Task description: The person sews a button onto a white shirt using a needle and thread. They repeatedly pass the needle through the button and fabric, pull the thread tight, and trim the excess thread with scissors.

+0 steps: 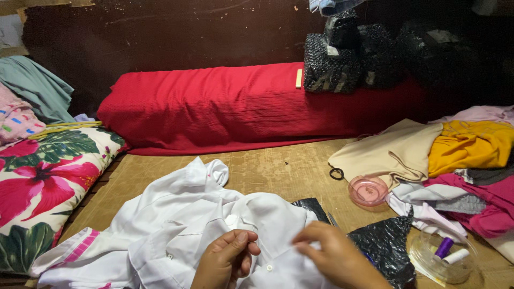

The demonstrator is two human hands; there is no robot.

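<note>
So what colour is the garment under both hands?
White garment, seen in the head view, with a pink-striped edge at its left.

Hands: two, a left hand (226, 258) and a right hand (337, 257), on one white garment (176, 230). Bedding and cloth: one red bolster (230, 107), one floral pillow (48, 182), one beige cloth (391, 152), one yellow cloth (468, 144), one pink cloth (490, 206). Small goods: one pink dish (368, 191), one clear dish (447, 257) containing two thread spools, one purple spool (443, 247) and one white spool (456, 256); two black plastic bags (388, 243); one black ring (336, 173).
</note>
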